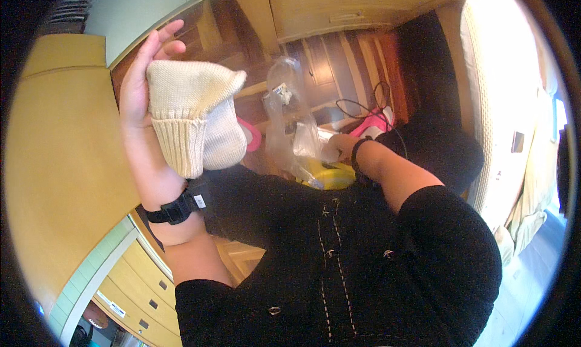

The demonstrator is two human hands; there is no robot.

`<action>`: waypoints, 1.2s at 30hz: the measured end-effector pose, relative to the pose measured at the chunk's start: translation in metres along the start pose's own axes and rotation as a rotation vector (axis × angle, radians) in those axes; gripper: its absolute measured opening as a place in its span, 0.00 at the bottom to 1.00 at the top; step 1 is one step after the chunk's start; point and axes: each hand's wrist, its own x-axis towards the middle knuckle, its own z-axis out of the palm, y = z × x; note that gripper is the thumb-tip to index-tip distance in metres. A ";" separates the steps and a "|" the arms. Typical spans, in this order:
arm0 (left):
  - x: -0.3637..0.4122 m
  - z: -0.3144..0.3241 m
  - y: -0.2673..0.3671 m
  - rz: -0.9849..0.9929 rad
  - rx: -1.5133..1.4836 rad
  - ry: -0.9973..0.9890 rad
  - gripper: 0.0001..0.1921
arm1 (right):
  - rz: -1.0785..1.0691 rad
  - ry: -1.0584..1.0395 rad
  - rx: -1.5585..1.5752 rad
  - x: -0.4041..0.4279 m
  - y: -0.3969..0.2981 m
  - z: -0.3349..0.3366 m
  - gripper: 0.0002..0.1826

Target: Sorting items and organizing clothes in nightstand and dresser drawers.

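Note:
A cream knitted hat (181,88) with a folded ribbed band hangs from my raised left hand (135,95). The thumb side and some fingertips show beyond its top edge; the other fingers are behind the knit. Lower and to the right, my right hand (338,148) grips a clear plastic bag (283,115), with its fingertips partly hidden by the plastic. Inside the bag a small printed label (282,92) shows. Just beneath that hand lies a yellow item (336,175), too covered to name.
Pink-and-white footwear (379,122) and a dark cable (356,108) are on the striped wood floor (327,61). A wooden drawer unit (313,6) stands ahead, a wooden surface (63,142) at left. A bed or padded seat edge (481,97) runs along the right.

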 end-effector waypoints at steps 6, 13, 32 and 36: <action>0.004 0.003 0.003 -0.024 0.044 0.013 0.21 | -0.003 0.049 0.106 0.029 0.056 0.023 0.06; 0.013 0.015 0.005 -0.047 -0.009 -0.097 0.19 | 0.300 -0.017 0.025 0.027 0.089 -0.051 0.12; 0.013 0.050 -0.081 -0.202 0.805 -0.536 0.26 | -0.523 0.238 0.561 -0.160 -0.179 -0.260 0.25; 0.016 0.029 -0.071 -0.244 1.062 -0.473 0.12 | -0.369 0.340 1.025 -0.096 -0.133 -0.275 0.23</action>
